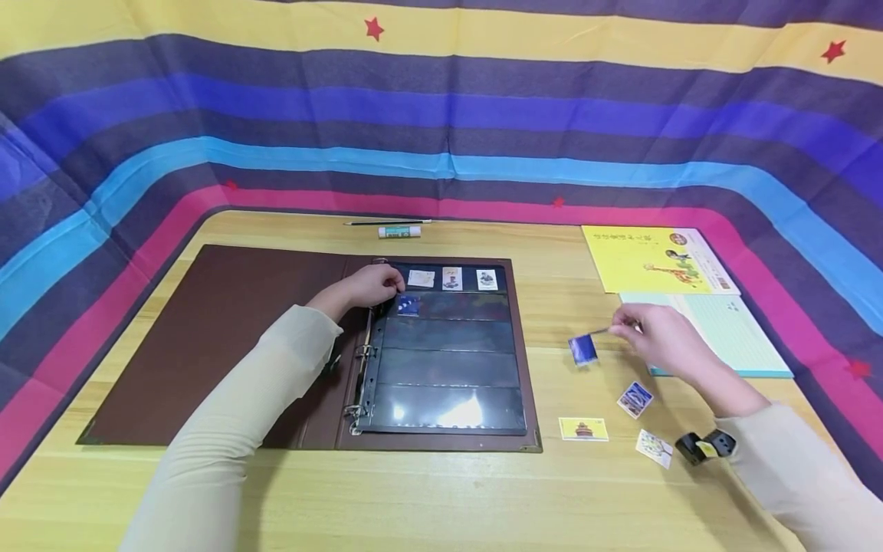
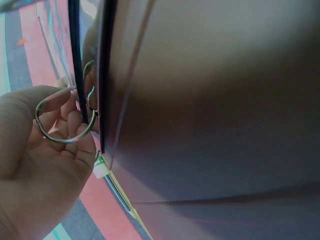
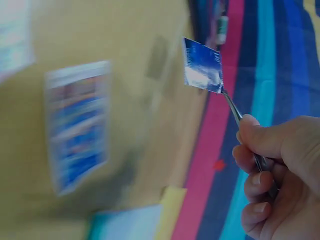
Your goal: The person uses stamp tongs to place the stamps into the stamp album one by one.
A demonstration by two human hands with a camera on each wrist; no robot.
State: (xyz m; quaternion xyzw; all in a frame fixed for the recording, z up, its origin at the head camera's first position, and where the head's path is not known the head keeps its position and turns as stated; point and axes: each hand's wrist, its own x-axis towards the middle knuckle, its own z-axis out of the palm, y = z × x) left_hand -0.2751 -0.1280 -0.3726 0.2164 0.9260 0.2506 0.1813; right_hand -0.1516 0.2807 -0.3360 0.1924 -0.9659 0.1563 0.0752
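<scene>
My right hand (image 1: 658, 339) grips tweezers (image 3: 233, 109), whose tips hold a blue stamp (image 1: 582, 350) above the table, right of the album. A brown ring album (image 1: 228, 345) lies spread on the table with a black pocket page (image 1: 448, 372) on its right side. At that page's upper left, by a metal ring (image 2: 65, 141), my left hand (image 1: 372, 285) pinches the page edge. Three pale stamps (image 1: 451, 278) fill part of the top row. Just below my left fingers, a dark blue stamp (image 1: 408, 305) sits at the left of the second row.
Right of the album lie a yellow cake stamp (image 1: 583, 429), a blue patterned stamp (image 1: 635, 399) and a white stamp (image 1: 654, 448). A yellow booklet (image 1: 648, 261) overlaps a lined notebook (image 1: 724, 330) at right. Behind the album are a glue stick (image 1: 399, 231) and a pencil (image 1: 388, 222).
</scene>
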